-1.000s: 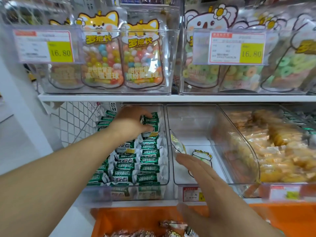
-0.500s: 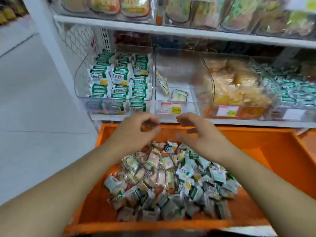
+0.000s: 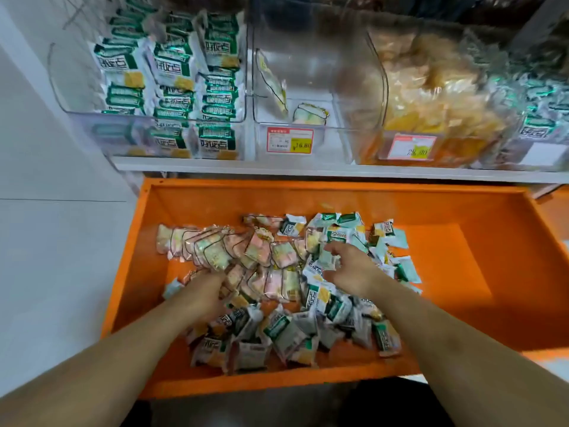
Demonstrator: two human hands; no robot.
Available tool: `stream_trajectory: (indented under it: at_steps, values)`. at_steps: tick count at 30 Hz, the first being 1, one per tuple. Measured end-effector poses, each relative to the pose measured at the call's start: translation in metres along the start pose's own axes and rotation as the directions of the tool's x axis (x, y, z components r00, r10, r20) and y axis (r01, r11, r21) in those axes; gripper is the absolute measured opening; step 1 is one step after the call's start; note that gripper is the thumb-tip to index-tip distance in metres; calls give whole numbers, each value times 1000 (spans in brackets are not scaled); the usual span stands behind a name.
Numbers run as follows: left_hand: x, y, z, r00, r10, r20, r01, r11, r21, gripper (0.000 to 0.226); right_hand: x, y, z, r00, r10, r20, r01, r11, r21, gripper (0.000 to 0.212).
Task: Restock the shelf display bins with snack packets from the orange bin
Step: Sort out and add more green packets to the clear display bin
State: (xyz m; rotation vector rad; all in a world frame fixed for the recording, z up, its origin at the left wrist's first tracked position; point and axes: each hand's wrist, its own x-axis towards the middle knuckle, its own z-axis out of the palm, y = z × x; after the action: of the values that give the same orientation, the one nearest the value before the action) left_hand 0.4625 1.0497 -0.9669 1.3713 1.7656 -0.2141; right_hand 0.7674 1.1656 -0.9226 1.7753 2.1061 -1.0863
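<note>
I am reaching both hands into the rectangular orange plastic bin [image 3: 462,272], which sits directly below the white shelf [image 3: 308,171] so that restocking needs only a short lift. My left hand [image 3: 209,291] is curling its fingers round pale pink-and-cream snack packets [image 3: 215,251] on the bin's left side. My right hand [image 3: 351,269] is pinching a green-and-white snack packet [image 3: 326,260] at the bin's centre. Above the bin, the clear plastic middle display bin [image 3: 308,72] is holding only two packets, so I judge it the likely destination.
</note>
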Motion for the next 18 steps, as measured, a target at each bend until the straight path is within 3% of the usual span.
stream_trajectory:
  at_steps: [4,6,8,13,18]
  values:
    - [18,-13,6,994,-46,100,28,985,171,61,47,21,27,1000,28,5,-28,999,-41,83]
    - [26,-19,14,989,-51,141,35,993,114,74,63,27,39,999,37,10,-36,997,-64,93]
    - [29,-22,19,990,-36,138,29,998,56,69,73,28,47,999,34,6,-33,992,-120,93]
    - [29,-21,19,995,-9,101,6,999,32,58,77,26,60,997,45,-58,-55,983,-177,59]
    - [16,-22,3,999,-28,23,28,999,-20,65,60,20,44,995,1,-98,-10,996,-85,46]
